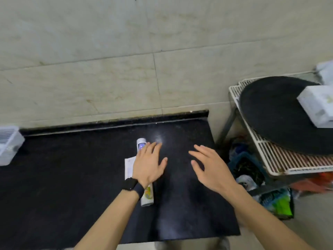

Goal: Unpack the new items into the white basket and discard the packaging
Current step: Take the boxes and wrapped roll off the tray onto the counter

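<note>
On the black counter (72, 177) lie a small white tube (141, 144) with a blue label, a white flat package (128, 167) and a long white box (147, 196) with a yellow-green print. My left hand (148, 164), with a black watch on the wrist, hovers flat over them, fingers spread, and hides their middle parts. Whether it touches them I cannot tell. My right hand (210, 166) floats open above the bare counter to the right, holding nothing. The white basket (8, 144) stands at the counter's far left edge, partly cut off.
A white wire rack (275, 157) at the right carries a round black pan (273, 112) and white boxes (317, 107). Below it, on the floor, sit a dark bin (246, 165) with rubbish and a green-printed bag (277, 201). A tiled wall rises behind the counter.
</note>
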`<state>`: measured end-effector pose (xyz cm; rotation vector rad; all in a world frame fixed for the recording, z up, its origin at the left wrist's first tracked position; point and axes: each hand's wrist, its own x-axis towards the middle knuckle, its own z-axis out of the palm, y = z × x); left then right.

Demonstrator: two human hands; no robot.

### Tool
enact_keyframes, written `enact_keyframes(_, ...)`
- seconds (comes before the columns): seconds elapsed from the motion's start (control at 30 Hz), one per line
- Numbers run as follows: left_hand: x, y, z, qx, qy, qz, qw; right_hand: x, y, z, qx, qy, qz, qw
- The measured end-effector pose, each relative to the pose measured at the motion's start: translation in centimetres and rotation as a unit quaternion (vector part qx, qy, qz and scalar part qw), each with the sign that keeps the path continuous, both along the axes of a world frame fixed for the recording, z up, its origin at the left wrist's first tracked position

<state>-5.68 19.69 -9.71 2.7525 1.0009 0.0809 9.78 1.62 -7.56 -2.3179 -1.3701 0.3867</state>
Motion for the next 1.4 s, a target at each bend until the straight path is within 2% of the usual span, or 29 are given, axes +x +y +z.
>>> enact_keyframes(0.17,12.0,-6.5,6.3,0.048,-0.071,-0.088,0.992,9.7,-7.3,5.9,0.125,-0.126,-0.037,0.983)
enact_keyframes(0.27,18.9,-10.7,9.4,0.075,-0.102,-0.136,0.983,15.5,-12.0,8.1,0.177,-0.150,-0.086,0.969)
enact_keyframes(0.43,27.6,-16.8,11.7,0.079,-0.098,-0.192,0.973,23.4,-18.7,9.8,0.150,-0.158,-0.189,0.957)
enact_keyframes(0.57,31.5,-19.7,11.1,0.050,-0.036,-0.200,0.978,27.9,-20.9,9.9,0.052,-0.146,-0.243,0.958)
enact_keyframes(0.7,32.7,-20.8,8.7,-0.022,0.048,-0.187,0.981,29.9,-20.8,8.3,-0.028,-0.060,-0.275,0.959)
enact_keyframes(0.8,32.7,-21.1,7.1,-0.043,0.070,-0.168,0.982,29.7,-20.3,6.4,-0.025,-0.029,-0.290,0.956)
enact_keyframes(0.93,32.5,-21.3,6.0,-0.037,0.054,-0.154,0.986,29.6,-19.7,4.9,0.007,-0.076,-0.315,0.946)
enact_keyframes(1.1,32.5,-21.3,6.2,-0.040,0.061,-0.155,0.985,29.8,-19.5,4.4,0.033,-0.077,-0.314,0.946)
enact_keyframes(1.23,31.8,-20.6,6.9,-0.076,0.025,-0.157,0.984,29.5,-19.8,5.6,0.103,-0.003,-0.328,0.939)
enact_keyframes(1.4,26.6,-17.9,7.7,-0.029,-0.059,-0.143,0.988,25.7,-19.3,7.9,0.199,0.063,-0.316,0.925)
